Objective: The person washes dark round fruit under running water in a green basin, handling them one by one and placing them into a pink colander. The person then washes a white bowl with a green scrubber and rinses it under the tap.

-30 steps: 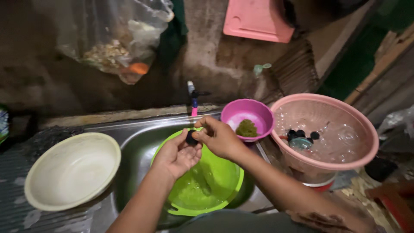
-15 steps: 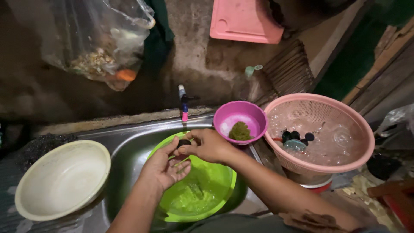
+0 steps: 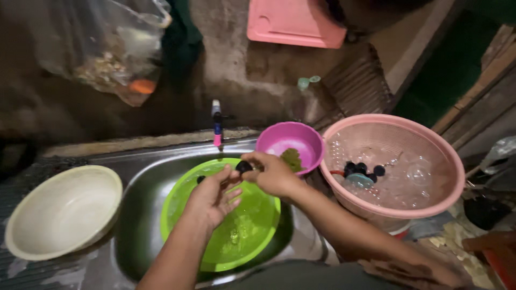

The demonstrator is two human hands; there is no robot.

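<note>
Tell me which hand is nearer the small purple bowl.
Right. The right hand sits just left of the purple bowl, almost at its rim, pinching a small dark object. The left hand is farther left, over the green basin.

Left hand (image 3: pixel 212 196) cupped open; right hand (image 3: pixel 271 173) pinching.

We see a dim scene: light falls on the green basin (image 3: pixel 236 236), while the wall above it sinks into soft, murky shadow.
</note>
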